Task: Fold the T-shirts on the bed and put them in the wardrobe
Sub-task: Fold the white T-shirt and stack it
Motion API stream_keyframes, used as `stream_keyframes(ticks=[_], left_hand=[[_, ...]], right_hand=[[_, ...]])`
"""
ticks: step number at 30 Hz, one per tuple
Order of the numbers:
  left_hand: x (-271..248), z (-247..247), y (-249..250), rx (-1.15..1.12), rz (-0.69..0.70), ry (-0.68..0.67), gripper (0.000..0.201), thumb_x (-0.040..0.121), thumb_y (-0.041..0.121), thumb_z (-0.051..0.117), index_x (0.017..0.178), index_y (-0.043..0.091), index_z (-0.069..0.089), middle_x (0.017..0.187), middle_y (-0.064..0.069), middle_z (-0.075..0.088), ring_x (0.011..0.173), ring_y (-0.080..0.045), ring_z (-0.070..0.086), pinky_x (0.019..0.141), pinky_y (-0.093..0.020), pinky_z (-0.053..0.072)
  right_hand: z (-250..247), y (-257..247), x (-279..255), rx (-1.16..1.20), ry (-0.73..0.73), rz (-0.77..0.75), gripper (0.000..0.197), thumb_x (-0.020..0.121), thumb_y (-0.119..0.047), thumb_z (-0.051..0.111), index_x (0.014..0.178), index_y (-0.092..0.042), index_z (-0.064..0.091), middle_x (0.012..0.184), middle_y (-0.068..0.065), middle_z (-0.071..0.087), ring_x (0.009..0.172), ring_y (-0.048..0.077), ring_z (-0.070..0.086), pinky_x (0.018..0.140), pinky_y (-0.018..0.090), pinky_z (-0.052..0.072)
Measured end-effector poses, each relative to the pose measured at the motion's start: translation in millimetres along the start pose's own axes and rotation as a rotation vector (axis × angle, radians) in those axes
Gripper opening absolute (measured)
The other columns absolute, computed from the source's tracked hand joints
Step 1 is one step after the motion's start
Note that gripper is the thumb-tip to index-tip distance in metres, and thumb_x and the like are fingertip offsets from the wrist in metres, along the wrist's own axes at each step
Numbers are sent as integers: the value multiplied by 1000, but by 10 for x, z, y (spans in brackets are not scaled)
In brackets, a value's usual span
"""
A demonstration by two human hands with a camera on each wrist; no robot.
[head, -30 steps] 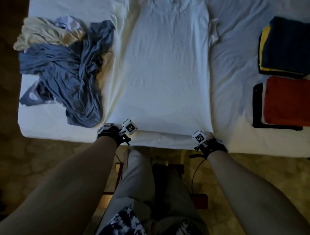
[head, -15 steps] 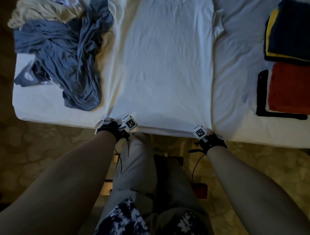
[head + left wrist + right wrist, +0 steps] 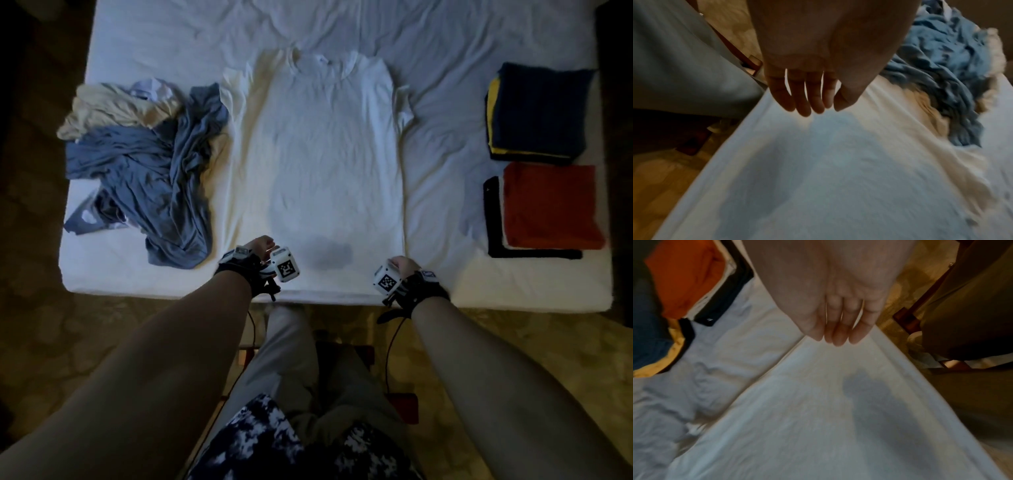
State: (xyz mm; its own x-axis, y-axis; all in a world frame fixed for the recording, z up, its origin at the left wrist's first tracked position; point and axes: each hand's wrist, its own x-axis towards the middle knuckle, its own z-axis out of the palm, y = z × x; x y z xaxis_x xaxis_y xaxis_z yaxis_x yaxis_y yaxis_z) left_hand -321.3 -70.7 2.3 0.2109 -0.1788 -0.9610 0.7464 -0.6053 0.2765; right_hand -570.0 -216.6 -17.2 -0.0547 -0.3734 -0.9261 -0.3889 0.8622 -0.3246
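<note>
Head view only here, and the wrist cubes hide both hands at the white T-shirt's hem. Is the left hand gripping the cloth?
Observer: No. In the left wrist view the left hand has straight fingers just above the white T-shirt, pinching nothing.
Operator: And the right hand?
Observer: Likewise: the right hand has its fingers extended together over the hem, holding nothing.
Operator: Anything at the black folded shirt's corner?
Observer: The right wrist view shows a small white mark on the black folded shirt.
</note>
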Motion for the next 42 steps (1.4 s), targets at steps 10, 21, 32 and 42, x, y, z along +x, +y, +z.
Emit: stream_keyframes(ticks=[10, 21, 32, 42], left_hand=[[-60, 956, 1636, 27, 169, -24, 25, 99, 18, 49, 117, 3, 58, 94, -5, 63, 89, -24, 61, 75, -38, 48], [824, 1936, 2913, 278, 271, -37, 30, 99, 19, 50, 122, 2, 58, 89, -6, 63, 91, -26, 61, 78, -37, 50], [1949, 2925, 3271, 489, 408, 8, 12, 98, 17, 49, 100, 9, 58, 82, -6, 63, 68, -17, 58, 65, -30, 50], [2449, 3133, 3073, 723, 387, 59, 22, 95, 22, 53, 79, 8, 61, 61, 0, 56, 59, -16, 52, 52, -24, 41]], right_hand=[[135, -1596, -113, 306, -16, -47, 18, 101, -23, 49, 90, -10, 56, 84, 0, 60, 73, 14, 58, 57, 26, 46], [93, -3001, 743, 292, 93, -43, 21, 98, -13, 52, 79, -7, 59, 69, 4, 61, 69, 18, 57, 79, 36, 45], [118, -3771, 2149, -308, 6, -193, 26, 84, -29, 66, 63, -17, 58, 93, 4, 63, 73, 15, 62, 95, 43, 54], [46, -3640, 2382, -162, 59, -290, 17, 61, -35, 72, 67, -20, 69, 83, 10, 70, 87, 33, 68, 81, 47, 56]])
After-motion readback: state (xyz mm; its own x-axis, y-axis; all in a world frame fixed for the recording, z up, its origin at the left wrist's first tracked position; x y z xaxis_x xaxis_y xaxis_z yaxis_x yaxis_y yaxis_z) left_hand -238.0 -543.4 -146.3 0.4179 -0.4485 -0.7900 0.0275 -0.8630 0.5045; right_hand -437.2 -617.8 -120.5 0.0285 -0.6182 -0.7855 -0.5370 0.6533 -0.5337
